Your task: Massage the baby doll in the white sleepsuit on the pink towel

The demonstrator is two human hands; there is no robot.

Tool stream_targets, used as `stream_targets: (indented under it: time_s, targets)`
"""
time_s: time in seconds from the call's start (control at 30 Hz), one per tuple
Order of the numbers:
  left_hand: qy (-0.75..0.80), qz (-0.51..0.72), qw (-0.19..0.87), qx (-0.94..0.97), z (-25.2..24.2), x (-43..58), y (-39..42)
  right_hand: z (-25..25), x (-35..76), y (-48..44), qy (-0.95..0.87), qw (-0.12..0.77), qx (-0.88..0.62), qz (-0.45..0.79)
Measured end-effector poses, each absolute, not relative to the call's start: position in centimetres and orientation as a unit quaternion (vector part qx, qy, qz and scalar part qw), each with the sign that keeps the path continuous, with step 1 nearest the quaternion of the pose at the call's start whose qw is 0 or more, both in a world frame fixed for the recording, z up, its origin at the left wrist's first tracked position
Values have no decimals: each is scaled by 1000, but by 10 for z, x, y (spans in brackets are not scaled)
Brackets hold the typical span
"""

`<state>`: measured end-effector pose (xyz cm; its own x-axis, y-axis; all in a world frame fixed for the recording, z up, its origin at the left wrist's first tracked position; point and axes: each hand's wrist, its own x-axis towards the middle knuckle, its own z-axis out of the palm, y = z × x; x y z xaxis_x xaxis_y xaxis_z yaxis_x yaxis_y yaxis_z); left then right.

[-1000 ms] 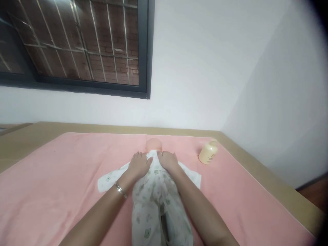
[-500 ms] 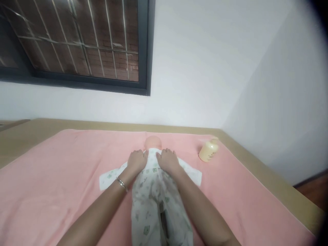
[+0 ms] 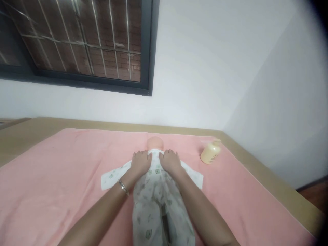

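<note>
A baby doll (image 3: 155, 143) lies stretched out on a pink cloth (image 3: 77, 164), its bald, smooth head toward the wall. It wears a white suit (image 3: 147, 212) with small green prints, the sleeves spread out to both sides. My left hand (image 3: 141, 161), with a silver bracelet at the wrist, is on the doll's left-hand shoulder in view, fingers curled over the top and thumb toward the middle. On the other shoulder, my right hand (image 3: 170, 160) mirrors it. Both sets of fingertips are hidden past the shoulders. A dark gap shows between the suit's legs.
A pale yellow pump bottle (image 3: 210, 152) stands on the cloth to the right of the doll. The cloth covers a tan surface (image 3: 261, 167) whose edge shows at the back and right. Behind it rise a white wall (image 3: 192, 75) and a dark-framed barred window (image 3: 84, 80).
The view has shifted slightly, so the doll, hands and bottle appear a little further right. Both hands stay on the doll's shoulders, with no clear movement against it.
</note>
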<state>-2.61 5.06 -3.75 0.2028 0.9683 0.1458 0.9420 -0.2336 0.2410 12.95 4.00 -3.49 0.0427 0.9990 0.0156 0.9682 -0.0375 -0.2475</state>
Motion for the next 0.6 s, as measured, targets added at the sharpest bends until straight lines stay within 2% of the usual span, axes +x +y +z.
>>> stream_targets:
  time_s: [0.13,0.33,0.43,0.6]
  targets:
    - [569,145,-7,809,-37,-15,30,-34,142,53,-666,69,-733,120]
    - [599,151,48,785,-35,-26,54,-31,121,17,-713,100,-693,39]
    - [602,149,50,783,-36,-26,60,-34,118,17,-722,111,-682,41]
    - [571,168,-36,803,-39,-11,34,-38,137,51,-687,119,-707,118]
